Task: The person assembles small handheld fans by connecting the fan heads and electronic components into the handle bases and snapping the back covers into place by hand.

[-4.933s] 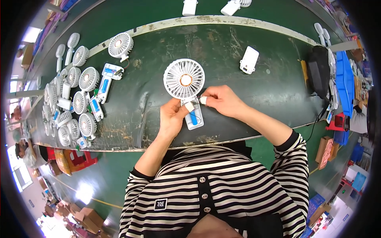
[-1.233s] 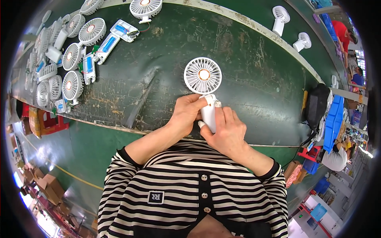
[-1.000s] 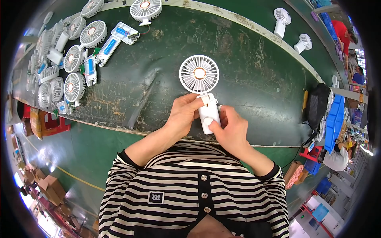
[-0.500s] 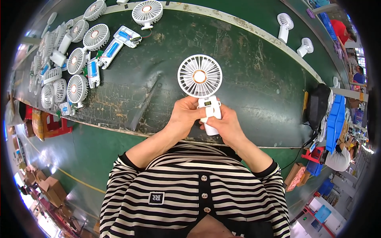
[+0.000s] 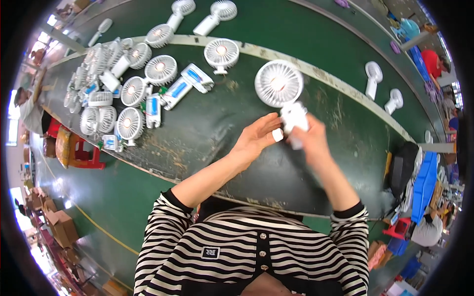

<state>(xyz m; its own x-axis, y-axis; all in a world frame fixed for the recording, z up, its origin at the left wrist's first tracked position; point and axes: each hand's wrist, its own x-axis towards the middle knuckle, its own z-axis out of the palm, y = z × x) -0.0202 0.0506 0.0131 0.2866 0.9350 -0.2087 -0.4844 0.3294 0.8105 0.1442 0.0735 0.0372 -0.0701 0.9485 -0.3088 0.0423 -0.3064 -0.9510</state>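
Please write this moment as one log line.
right hand: holds fan | left hand: open, near fan | fan pile: on bench, left side

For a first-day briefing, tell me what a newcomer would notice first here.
The white handheld fan in the right hand stands out first, against the dark green bench. Next comes the crowd of white fans at left, some showing blue parts. A bright blue panel sits far right.

right grip (image 5: 315, 139) blurred, fan handle (image 5: 294, 117) partly covered, shirt (image 5: 301, 246) cut off below
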